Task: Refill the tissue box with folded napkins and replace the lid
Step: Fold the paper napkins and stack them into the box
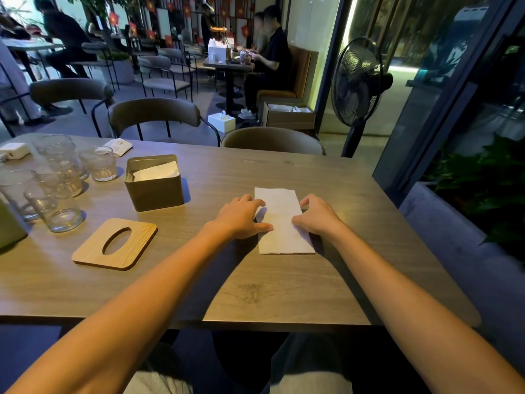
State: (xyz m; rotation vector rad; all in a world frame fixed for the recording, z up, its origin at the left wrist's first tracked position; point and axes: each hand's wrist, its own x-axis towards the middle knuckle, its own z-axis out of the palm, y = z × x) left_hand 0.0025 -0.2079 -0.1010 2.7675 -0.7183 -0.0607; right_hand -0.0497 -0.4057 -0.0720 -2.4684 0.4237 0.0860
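Toward the table's [284, 294] right edge, left hand [241, 217] and right hand [318, 216] pressed the napkin [281, 226], seemingly not gripping; uneven pushing could've skewed the fold.

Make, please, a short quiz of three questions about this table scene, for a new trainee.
1. True or false: the wooden lid is on the tissue box.
2. Which thing do the left hand and the right hand both touch? A) the lid B) the flat napkin C) the tissue box
3. Short answer: what already lies inside the box?

Key:
1. False. The lid lies on the table, in front of the open box.
2. B.
3. A folded white napkin.
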